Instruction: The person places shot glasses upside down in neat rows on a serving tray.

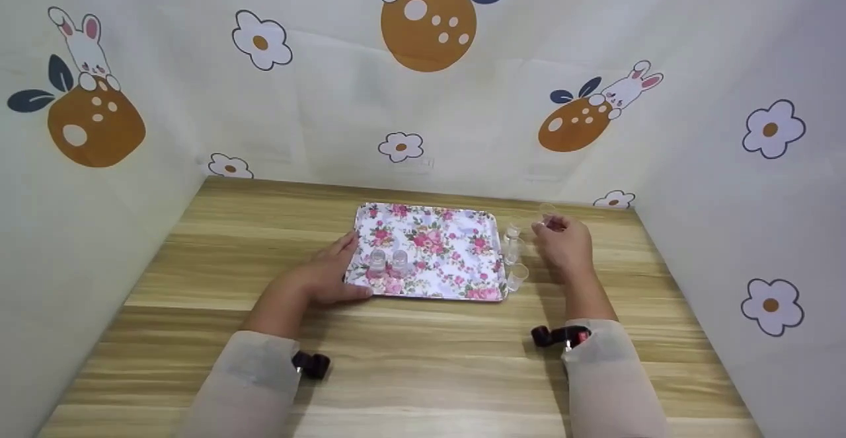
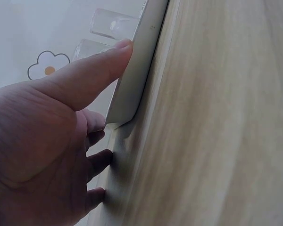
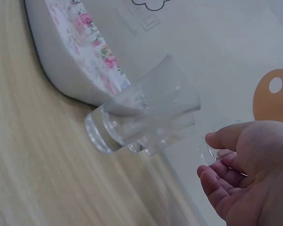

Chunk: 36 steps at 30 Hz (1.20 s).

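Small clear cup (image 1: 547, 212) is in the fingertips of the right hand (image 1: 563, 245), lifted above the table (image 1: 423, 352) to the right of the floral tray (image 1: 456, 273). In the right wrist view the thumb and the first fingers (image 3: 216, 139) pinch this cup (image 3: 206, 153), but it is partly hidden and blurred. Three more clear cups (image 1: 513, 254) stand in a row on the table, just beside the right edge of the tray; the nearest one (image 3: 141, 113) looks large in the right wrist view. Two clear cups (image 1: 388, 261) stand on the tray, near its front left corner. The left hand (image 1: 330, 273) rests on the table at this corner. Its fingers are straight, its thumb (image 2: 92, 70) presses against the white rim of the tray (image 2: 137, 70), and it holds nothing.
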Each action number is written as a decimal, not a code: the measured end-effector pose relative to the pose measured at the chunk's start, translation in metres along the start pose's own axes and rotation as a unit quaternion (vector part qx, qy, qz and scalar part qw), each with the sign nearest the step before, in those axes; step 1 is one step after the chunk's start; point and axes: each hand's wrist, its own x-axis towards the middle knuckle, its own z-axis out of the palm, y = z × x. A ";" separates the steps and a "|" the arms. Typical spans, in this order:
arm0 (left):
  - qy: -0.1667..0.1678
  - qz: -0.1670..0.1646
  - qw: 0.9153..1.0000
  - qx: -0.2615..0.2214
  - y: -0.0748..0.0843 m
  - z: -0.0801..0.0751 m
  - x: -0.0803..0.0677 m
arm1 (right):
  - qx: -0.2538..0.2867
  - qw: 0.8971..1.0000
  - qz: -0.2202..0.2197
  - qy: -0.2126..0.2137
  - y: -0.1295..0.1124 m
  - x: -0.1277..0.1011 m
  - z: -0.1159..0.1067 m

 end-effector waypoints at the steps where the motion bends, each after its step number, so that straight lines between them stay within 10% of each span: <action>1: 0.000 0.001 1.000 0.003 0.000 0.000 0.000 | 0.002 1.000 0.002 0.001 -0.002 -0.001 0.000; 36: -0.008 -0.005 1.000 -0.004 0.003 -0.002 -0.002 | 0.052 0.979 -0.142 -0.138 -0.097 -0.080 0.084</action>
